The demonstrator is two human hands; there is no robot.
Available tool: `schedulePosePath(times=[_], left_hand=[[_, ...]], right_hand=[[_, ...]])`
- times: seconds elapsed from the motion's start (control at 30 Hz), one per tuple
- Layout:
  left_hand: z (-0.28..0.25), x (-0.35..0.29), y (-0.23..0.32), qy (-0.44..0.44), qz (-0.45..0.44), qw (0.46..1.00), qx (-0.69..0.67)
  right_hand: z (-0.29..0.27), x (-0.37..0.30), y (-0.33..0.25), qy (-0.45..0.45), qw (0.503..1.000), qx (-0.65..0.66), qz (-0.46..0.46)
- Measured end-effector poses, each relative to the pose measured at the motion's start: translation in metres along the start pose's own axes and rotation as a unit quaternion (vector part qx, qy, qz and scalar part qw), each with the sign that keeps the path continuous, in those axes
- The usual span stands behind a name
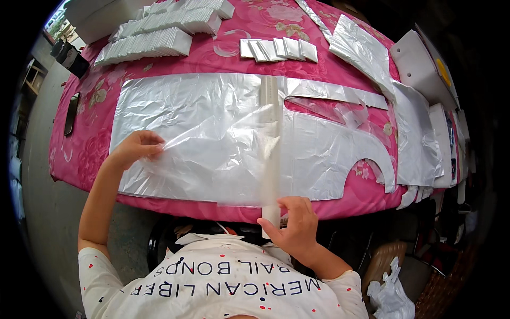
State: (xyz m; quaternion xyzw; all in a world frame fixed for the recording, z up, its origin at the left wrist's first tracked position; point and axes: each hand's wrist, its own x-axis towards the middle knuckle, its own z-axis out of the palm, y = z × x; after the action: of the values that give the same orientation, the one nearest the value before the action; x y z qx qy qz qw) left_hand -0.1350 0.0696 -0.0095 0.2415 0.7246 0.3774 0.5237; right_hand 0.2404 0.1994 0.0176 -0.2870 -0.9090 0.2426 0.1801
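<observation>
A stack of thin, shiny plastic sheets (pixel 186 106) lies flat before me, with curved cut-outs at its right end. My left hand (pixel 139 149) pinches the top sheet near the left side, and creases run from the fingers toward the middle. Across the sheets, from far to near, lies a long, pale ruler (pixel 270 101). Its near end sticks out past the table's front edge, where my right hand (pixel 295 223) grips it between thumb and fingers. The middle of the ruler looks hazy, partly under the lifted film.
Folded white packets (pixel 143 47) stand in rows at the far left, with several more packets (pixel 279 49) at the back middle. A dark phone (pixel 71 114) lies at the left edge. More plastic film (pixel 417 133) and a white box (pixel 419 61) are on the right of the pink cloth (pixel 93 154).
</observation>
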Motion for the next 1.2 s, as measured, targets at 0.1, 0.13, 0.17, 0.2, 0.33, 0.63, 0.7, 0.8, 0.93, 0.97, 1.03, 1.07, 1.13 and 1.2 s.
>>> schedulePosePath(times=[0.1, 0.13, 0.17, 0.2, 0.33, 0.63, 0.7, 0.8, 0.93, 0.97, 1.03, 1.07, 1.13, 1.2], left_hand=[[-0.038, -0.024, -0.016, 0.173, 0.094, 0.952, 0.234], [-0.036, -0.032, -0.008, 0.250, 0.133, 0.892, 0.354], [-0.025, -0.035, 0.001, 0.273, 0.194, 0.856, 0.393], [-0.003, -0.032, 0.016, 0.291, 0.257, 0.816, 0.428], [0.119, -0.011, 0.049, 0.191, 0.413, 0.834, 0.312], [0.228, 0.052, 0.019, 0.113, 0.395, 0.789, 0.457], [0.229, 0.055, 0.020, 0.118, 0.393, 0.776, 0.479], [0.230, 0.054, 0.018, 0.121, 0.391, 0.769, 0.492], [0.230, 0.056, 0.022, 0.128, 0.394, 0.762, 0.498], [0.230, 0.055, 0.022, 0.129, 0.393, 0.762, 0.498], [0.230, 0.055, 0.022, 0.131, 0.391, 0.764, 0.497], [0.230, 0.055, 0.022, 0.126, 0.387, 0.770, 0.492], [0.231, 0.054, 0.024, 0.113, 0.380, 0.781, 0.482], [0.231, 0.053, 0.024, 0.122, 0.376, 0.770, 0.500]], right_hand=[[-0.002, -0.011, 0.013, -0.147, 0.975, 0.005, 0.166], [0.003, -0.016, 0.018, -0.205, 0.955, 0.016, 0.211], [0.008, -0.020, 0.019, -0.197, 0.956, 0.035, 0.214], [0.011, -0.023, 0.021, -0.198, 0.955, 0.029, 0.219], [0.008, -0.021, 0.020, -0.206, 0.945, 0.057, 0.249], [-0.007, -0.011, 0.037, -0.293, 0.918, 0.128, 0.235], [-0.006, 0.010, 0.050, -0.297, 0.914, 0.158, 0.227], [0.004, 0.076, 0.077, -0.303, 0.915, 0.158, 0.214], [0.012, 0.167, 0.100, -0.267, 0.888, 0.267, 0.262], [0.017, 0.183, 0.105, -0.233, 0.891, 0.291, 0.260], [0.027, 0.205, 0.110, -0.166, 0.835, 0.425, 0.306], [0.031, 0.211, 0.109, -0.125, 0.796, 0.498, 0.321], [0.054, 0.215, 0.121, 0.036, 0.689, 0.662, 0.291], [0.060, 0.220, 0.133, 0.134, 0.584, 0.761, 0.248]])
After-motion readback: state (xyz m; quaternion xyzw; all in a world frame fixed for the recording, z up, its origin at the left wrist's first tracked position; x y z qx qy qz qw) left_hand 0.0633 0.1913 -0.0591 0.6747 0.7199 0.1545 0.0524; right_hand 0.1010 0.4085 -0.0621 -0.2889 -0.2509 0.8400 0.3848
